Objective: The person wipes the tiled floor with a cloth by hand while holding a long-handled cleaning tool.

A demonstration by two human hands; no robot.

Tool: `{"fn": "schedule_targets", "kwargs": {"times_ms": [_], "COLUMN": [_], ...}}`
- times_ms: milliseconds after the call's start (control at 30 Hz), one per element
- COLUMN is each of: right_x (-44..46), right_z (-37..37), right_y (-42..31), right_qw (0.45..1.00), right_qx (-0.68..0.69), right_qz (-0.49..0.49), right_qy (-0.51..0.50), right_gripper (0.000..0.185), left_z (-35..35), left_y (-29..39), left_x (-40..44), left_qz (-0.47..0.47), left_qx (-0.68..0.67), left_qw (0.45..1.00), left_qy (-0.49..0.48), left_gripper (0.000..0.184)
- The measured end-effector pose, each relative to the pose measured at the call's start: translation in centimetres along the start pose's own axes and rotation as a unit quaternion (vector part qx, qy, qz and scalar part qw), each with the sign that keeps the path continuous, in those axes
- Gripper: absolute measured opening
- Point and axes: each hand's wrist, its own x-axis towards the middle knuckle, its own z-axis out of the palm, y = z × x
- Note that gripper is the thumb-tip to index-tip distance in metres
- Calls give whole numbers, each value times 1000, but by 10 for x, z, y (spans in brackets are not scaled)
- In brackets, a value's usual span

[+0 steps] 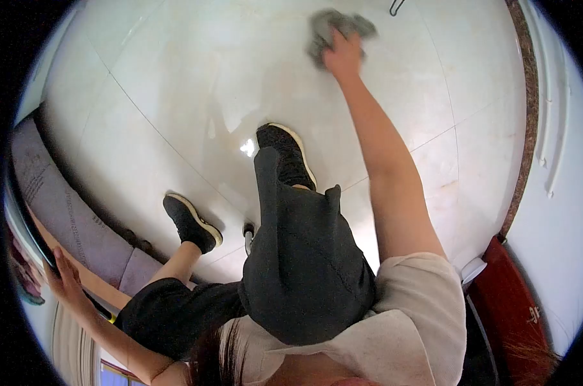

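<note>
My right hand (344,56) is stretched far forward, closed over a crumpled grey cloth (322,32) pressed against the pale tiled floor (195,71). The hand and cloth are blurred by motion. At the far left my left hand (66,280) grips the dark rim of a tabletop (39,241); part of that hand's grip is hidden. Below me are two black shoes with pale soles, one shoe (285,151) in the middle and the other shoe (192,222) further left.
A grey-purple padded piece of furniture (73,199) runs along the left. On the right are a brown skirting strip (528,116), a white wall (562,212) with cables, and a red box-like object (507,302). A thin dark wire loop (396,8) lies at the top.
</note>
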Motion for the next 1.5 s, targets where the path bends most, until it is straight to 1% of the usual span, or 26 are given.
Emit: {"fn": "schedule_targets", "kwargs": {"times_ms": [33, 67, 100, 133, 233, 267, 300, 333, 433, 467, 533, 600, 700, 767, 867, 967, 1033, 1067, 1100, 1133, 1167, 1300, 1333, 1433, 1467, 1500], "right_x": [34, 55, 81, 89, 83, 65, 37, 11, -77, -112, -168, -170, -147, -118, -81, -70, -88, -103, -123, -142, -179, -328, -364, -461, -486, -507], "right_z": [35, 31, 44, 52, 49, 35, 13, 0, -41, -36, -37, -39, -24, -15, -14, -55, -66, -87, -97, -112, -108, -151, -159, -174, -179, -175], "right_y": [-9, -47, -72, -94, -120, -118, -104, -86, -24, 8, 53, 46, 43, 34, 13, -18, -11, -11, -5, 6, 46, 128, 148, 187, 191, 192], "right_qw": [999, 999, 996, 997, 963, 960, 952, 943, 989, 998, 991, 992, 997, 993, 988, 969, 983, 976, 977, 973, 985, 964, 959, 950, 937, 924], "right_qx": [-15, 19, -31, 47, 206, 252, 298, 314, 128, 58, 67, 48, 53, 85, 145, 225, 176, 216, 209, 219, 167, 153, 143, 82, 91, 98], "right_qz": [-30, -31, -5, -5, -125, -79, -41, -80, -52, 11, 94, 94, 61, 75, 34, 100, 14, 38, 23, 73, 33, 195, 215, 278, 317, 351], "right_qy": [6, -15, -83, -56, 122, 91, 57, 77, 46, 9, -74, -62, -15, -19, 37, -10, 40, 10, 39, 4, 40, 94, 115, 118, 118, 119], "right_gripper": [58, 58, 53, 61, 63, 57, 61, 65, 70, 70, 71, 70, 67, 66, 65, 67, 68, 67, 66, 65, 66, 66, 65, 61, 61, 61], "left_z": [-3, -6, -8, -6, -3, -3, -4, -9, -22, -10, -13, -23, 0, 1, -7, -1, 2, 2, 2, 0, 2, 6, 6, 19, 17, 21], "left_y": [0, 0, 3, 7, 16, 14, 11, 9, -14, -2, -4, -3, 29, 21, 33, 59, 57, 52, 47, 40, 41, 44, 51, 47, 64, 51], "left_x": [1, 1, 2, 1, -6, -6, -7, -6, 0, -4, -3, -1, -24, -23, -26, -38, -34, -30, -23, -15, -7, 0, 0, 1, -18, -15], "left_qz": [7, 13, 18, 38, 62, 55, 48, 32, 33, 23, 29, 25, 23, 110, 152, 178, 222, 229, 216, 204, 198, 244, 189, 335, 258, 281], "left_qx": [5, 10, 19, 13, -10, -25, -41, -25, -1, 14, 15, -6, -9, -30, 39, 49, 36, 42, 25, 9, -7, -7, 12, 28, 62, 35], "left_qw": [1000, 1000, 999, 999, 997, 997, 996, 998, 999, 998, 999, 1000, 995, 989, 987, 981, 972, 968, 972, 976, 978, 964, 978, 923, 952, 949], "left_qy": [-9, -17, -25, -5, 39, 48, 57, 42, 20, 49, 30, -5, 100, 96, 42, 61, 68, 96, 87, 77, 68, 110, 92, 186, 155, 137], "left_gripper": [22, 22, 22, 22, 24, 24, 25, 23, 19, 17, 16, 17, 22, 26, 25, 26, 27, 28, 29, 30, 31, 34, 37, 40, 40, 38]}}
